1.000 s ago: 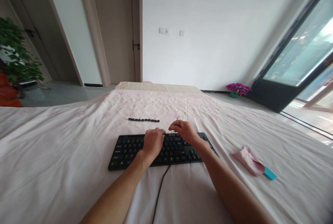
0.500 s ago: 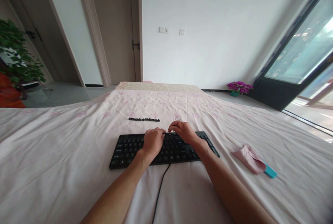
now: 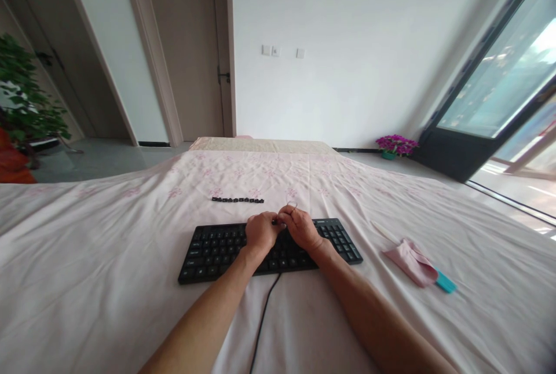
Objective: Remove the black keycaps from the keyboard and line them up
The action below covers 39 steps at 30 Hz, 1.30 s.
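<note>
A black keyboard [image 3: 204, 261] lies on the cloth, its middle partly covered by my hands. Above its back edge my left hand [image 3: 261, 232] is closed, with a small black keycap [image 3: 274, 222] showing at the fingertips. My right hand [image 3: 300, 228] meets it there, fingers pinched together. From the top of the right hand sticks out the thin loop of a wire keycap puller [image 3: 292, 204]; its lower end is hidden by the fingers. Behind the keyboard, several loose black keycaps [image 3: 237, 200] sit in a row.
A black cable [image 3: 262, 322] runs from the keyboard toward me. To the right lie a pink cloth [image 3: 410, 261] and a brush with a blue end [image 3: 446, 282]. The pale flowered tablecloth [image 3: 108, 246] is wrinkled.
My right hand has moved left and slightly down, bringing its fingers against my left hand's fingertips. The wire loop came along with it. The view has shifted a little.
</note>
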{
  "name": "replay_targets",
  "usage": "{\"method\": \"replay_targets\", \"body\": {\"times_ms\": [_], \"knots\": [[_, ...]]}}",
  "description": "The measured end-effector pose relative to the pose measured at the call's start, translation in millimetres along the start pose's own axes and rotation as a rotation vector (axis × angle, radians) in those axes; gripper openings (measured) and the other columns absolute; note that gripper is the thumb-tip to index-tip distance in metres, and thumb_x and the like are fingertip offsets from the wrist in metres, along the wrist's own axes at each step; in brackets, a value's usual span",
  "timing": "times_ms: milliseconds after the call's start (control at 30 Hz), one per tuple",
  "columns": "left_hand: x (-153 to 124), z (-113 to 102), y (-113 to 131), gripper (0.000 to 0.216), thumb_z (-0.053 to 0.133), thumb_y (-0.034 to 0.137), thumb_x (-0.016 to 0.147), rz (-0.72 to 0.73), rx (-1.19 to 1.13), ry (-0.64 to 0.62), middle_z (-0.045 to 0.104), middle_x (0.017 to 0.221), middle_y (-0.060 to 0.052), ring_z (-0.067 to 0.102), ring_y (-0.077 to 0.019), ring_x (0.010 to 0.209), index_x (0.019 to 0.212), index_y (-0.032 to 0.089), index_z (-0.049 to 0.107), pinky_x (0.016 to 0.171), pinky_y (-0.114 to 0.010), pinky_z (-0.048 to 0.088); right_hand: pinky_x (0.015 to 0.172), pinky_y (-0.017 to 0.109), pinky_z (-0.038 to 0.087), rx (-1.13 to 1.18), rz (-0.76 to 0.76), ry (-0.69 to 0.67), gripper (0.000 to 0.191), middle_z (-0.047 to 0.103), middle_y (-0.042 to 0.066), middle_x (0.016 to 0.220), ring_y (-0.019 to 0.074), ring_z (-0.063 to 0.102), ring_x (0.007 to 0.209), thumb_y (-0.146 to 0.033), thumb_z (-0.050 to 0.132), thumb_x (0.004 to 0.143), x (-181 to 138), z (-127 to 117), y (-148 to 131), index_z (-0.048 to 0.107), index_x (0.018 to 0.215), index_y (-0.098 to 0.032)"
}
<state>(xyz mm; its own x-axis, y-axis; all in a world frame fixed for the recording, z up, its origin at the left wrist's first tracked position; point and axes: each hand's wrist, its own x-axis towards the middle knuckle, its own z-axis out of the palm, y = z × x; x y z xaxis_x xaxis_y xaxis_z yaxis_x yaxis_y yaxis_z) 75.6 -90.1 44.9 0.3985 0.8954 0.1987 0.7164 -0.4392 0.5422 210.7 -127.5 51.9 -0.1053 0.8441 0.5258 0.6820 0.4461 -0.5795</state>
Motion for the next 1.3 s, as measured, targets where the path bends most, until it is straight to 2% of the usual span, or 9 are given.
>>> {"method": "replay_targets", "body": {"times_ms": [100,267,433,600,700,833,1000,1233,1300], "knots": [[-2,4,-1,0.018,0.059,0.041,0.079,-0.026,0.005,0.001,0.072,0.083,-0.002,0.065,-0.0200,0.082,0.084,0.027,0.070,0.062,-0.025,0.037,0.073,0.025,0.045,-0.002,-0.048,0.043,0.021,0.061,0.001,0.074,0.0133,0.058,0.071,-0.027,0.042,0.092,-3,1,0,0.058,0.081,-0.020],[-7,3,1,0.017,0.058,0.038,0.081,0.050,-0.103,0.036,0.071,0.078,-0.001,0.065,-0.0170,0.076,0.077,0.024,0.067,0.059,-0.024,0.034,0.070,0.025,0.046,0.021,-0.044,0.158,0.022,0.061,0.000,0.071,0.0126,0.058,0.068,-0.026,0.042,0.092,-6,0,-4,0.058,0.079,-0.020],[-8,3,-1,0.007,0.062,0.022,0.078,0.090,-0.266,0.126,0.071,0.085,0.000,0.063,-0.0140,0.079,0.082,0.022,0.067,0.070,-0.023,0.041,0.075,0.027,0.047,-0.012,-0.096,0.210,0.023,0.064,0.002,0.077,0.0145,0.059,0.075,-0.025,0.042,0.092,-7,-2,-10,0.062,0.083,-0.020],[-3,7,-8,0.026,0.062,0.010,0.075,0.044,-0.557,0.157,0.070,0.084,0.001,0.064,-0.0105,0.075,0.098,0.021,0.065,0.076,-0.022,0.048,0.084,0.032,0.046,-0.130,-0.126,0.263,0.026,0.065,0.004,0.084,0.0178,0.057,0.086,-0.022,0.039,0.094,-5,-9,-11,0.062,0.106,-0.022],[-1,7,-10,0.031,0.063,0.009,0.074,0.028,-0.611,0.193,0.069,0.082,0.000,0.064,-0.0108,0.073,0.103,0.020,0.063,0.075,-0.024,0.050,0.083,0.031,0.045,-0.225,-0.086,0.199,0.030,0.064,0.005,0.088,0.0179,0.057,0.087,-0.022,0.037,0.094,-1,-13,-7,0.060,0.113,-0.021],[-1,4,-10,0.035,0.063,0.007,0.073,0.020,-0.628,0.220,0.070,0.082,0.000,0.065,-0.0116,0.074,0.106,0.020,0.061,0.076,-0.025,0.050,0.078,0.026,0.044,-0.342,-0.014,0.022,0.025,0.066,0.004,0.093,0.0165,0.058,0.089,-0.028,0.043,0.093,4,-14,-4,0.066,0.105,-0.025],[-2,3,-10,0.036,0.064,0.006,0.073,0.000,-0.625,0.241,0.068,0.082,-0.001,0.065,-0.0121,0.073,0.106,0.020,0.059,0.074,-0.025,0.050,0.076,0.026,0.041,-0.470,0.102,-0.141,0.021,0.069,0.001,0.089,0.0170,0.060,0.088,-0.036,0.052,0.089,7,-15,-5,0.069,0.094,-0.027],[-1,13,-15,0.042,0.061,0.004,0.072,0.030,-0.579,0.206,0.066,0.082,0.000,0.063,-0.0122,0.072,0.109,0.022,0.054,0.072,-0.025,0.049,0.071,0.024,0.039,-0.450,0.220,-0.235,0.022,0.071,-0.001,0.094,0.0176,0.063,0.088,-0.036,0.055,0.084,11,-18,-10,0.068,0.101,-0.029],[0,17,-17,0.046,0.060,0.003,0.072,0.044,-0.558,0.213,0.065,0.083,0.000,0.063,-0.0122,0.073,0.113,0.023,0.052,0.072,-0.025,0.049,0.071,0.024,0.039,-0.446,0.228,-0.252,0.022,0.071,-0.001,0.092,0.0175,0.063,0.087,-0.036,0.054,0.085,12,-18,-11,0.070,0.097,-0.028]]}}
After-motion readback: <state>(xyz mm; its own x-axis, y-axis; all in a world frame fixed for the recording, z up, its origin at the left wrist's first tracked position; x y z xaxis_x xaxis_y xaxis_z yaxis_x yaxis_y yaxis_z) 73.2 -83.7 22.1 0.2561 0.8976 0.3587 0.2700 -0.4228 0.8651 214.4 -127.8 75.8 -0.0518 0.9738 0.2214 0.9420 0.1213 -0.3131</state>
